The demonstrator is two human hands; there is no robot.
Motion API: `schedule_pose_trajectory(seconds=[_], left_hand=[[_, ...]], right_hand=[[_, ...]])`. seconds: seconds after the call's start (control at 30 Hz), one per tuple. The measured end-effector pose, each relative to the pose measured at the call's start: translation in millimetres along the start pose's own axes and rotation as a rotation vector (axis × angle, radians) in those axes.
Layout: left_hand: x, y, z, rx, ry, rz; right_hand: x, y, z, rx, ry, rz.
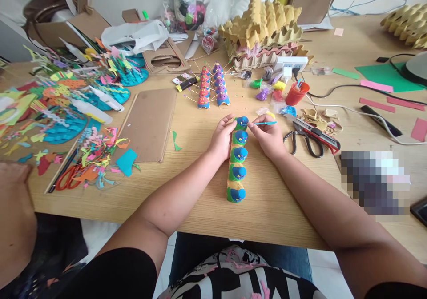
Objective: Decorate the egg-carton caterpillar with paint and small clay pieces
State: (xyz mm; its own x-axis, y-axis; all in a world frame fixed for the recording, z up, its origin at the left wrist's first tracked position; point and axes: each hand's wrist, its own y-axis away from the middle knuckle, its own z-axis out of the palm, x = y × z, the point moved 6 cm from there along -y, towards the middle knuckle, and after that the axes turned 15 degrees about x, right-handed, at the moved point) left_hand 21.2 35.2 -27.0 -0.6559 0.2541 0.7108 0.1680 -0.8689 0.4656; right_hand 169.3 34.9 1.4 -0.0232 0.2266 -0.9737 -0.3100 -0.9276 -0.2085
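A strip of egg carton cups (239,155) lies lengthwise in front of me, its bumps covered in blue and green clay with small dots on them. My left hand (223,135) grips its far end from the left side. Between the fingers of my right hand (267,135) is a thin blue modelling tool (266,123), its tip at the farthest blue bump. Beyond my hands stand an orange-red decorated carton strip (204,88) and a purple one (220,85), with thin sticks poking out of their sides.
Black-handled scissors (305,143) and a red utility knife (322,137) lie right of my right hand. Behind are an orange cup (296,93), clay packets (263,91) and stacked egg trays (263,28). At left are cardboard (151,123) and paper scraps (100,150); another person's arm (15,219) rests there.
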Motion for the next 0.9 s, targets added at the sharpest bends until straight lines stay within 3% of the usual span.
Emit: schedule_pose_trajectory(seconds=[0.9], left_hand=[[2.9, 0.2, 1.1, -0.048, -0.014, 0.104]], right_hand=[[-2.5, -0.6, -0.3, 0.017, 0.096, -0.075]])
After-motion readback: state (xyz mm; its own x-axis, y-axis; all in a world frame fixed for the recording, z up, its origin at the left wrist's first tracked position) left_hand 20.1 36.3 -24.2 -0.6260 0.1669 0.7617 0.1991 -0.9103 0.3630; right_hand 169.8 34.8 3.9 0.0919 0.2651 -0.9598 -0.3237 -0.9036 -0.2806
